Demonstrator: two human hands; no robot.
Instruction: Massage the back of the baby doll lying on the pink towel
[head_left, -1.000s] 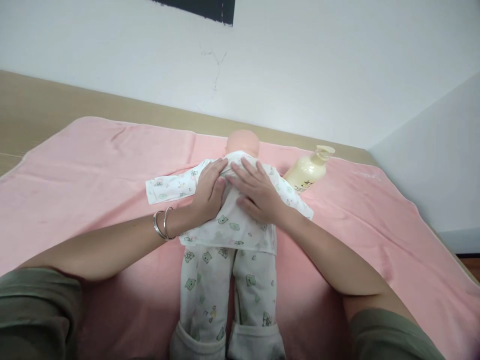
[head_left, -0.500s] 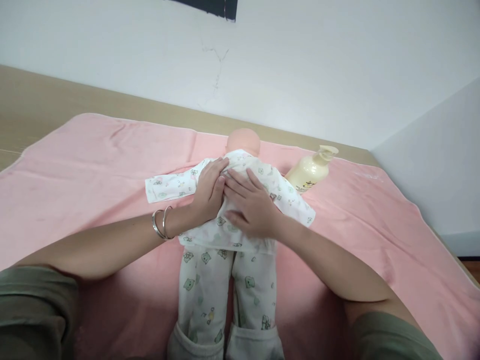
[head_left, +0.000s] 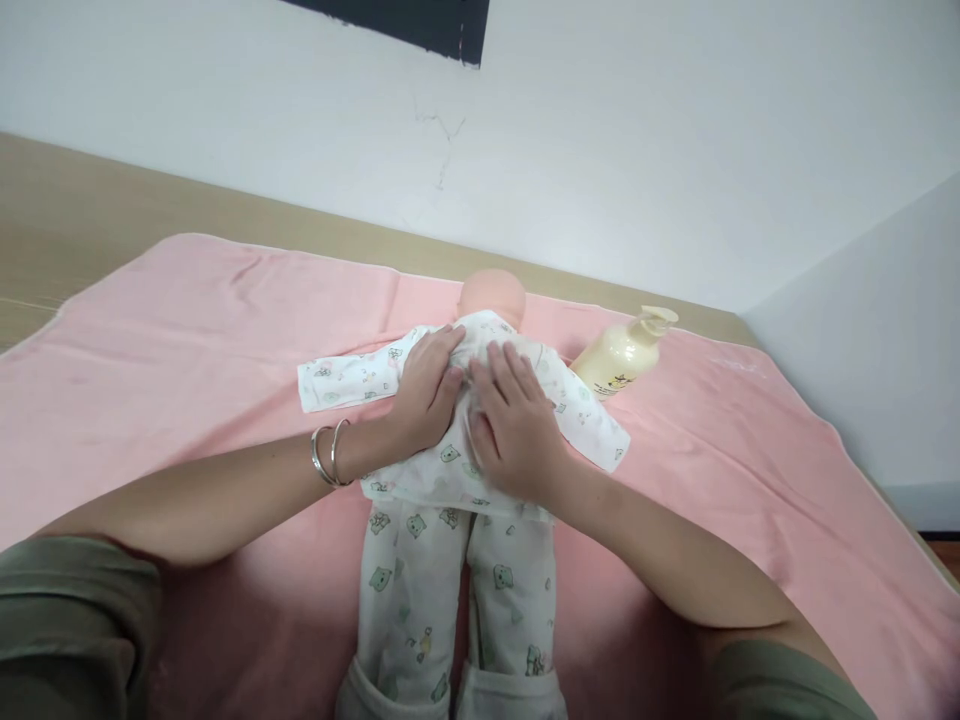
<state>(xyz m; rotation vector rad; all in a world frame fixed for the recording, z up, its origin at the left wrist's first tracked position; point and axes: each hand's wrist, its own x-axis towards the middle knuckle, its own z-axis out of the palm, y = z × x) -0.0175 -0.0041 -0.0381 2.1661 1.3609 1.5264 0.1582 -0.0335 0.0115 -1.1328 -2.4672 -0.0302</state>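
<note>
A baby doll lies face down, its head away from me. It wears a white printed top and matching printed trousers. My left hand rests flat on the left side of the doll's upper back, fingers stretched out. Beside it, my right hand lies open over the right side of the back, its fingers pointing up toward the head. Both hands touch the cloth of the top and hold nothing. The doll's face is hidden.
A cream pump bottle leans tilted by the doll's right sleeve. Beneath everything spreads a pink blanket on a wooden surface. A white wall stands behind, with another wall at the right.
My right hand has shifted slightly right, away from my left hand, and its fingers now point more upward. My left hand stays on the doll's back. The view has tilted up a little.
</note>
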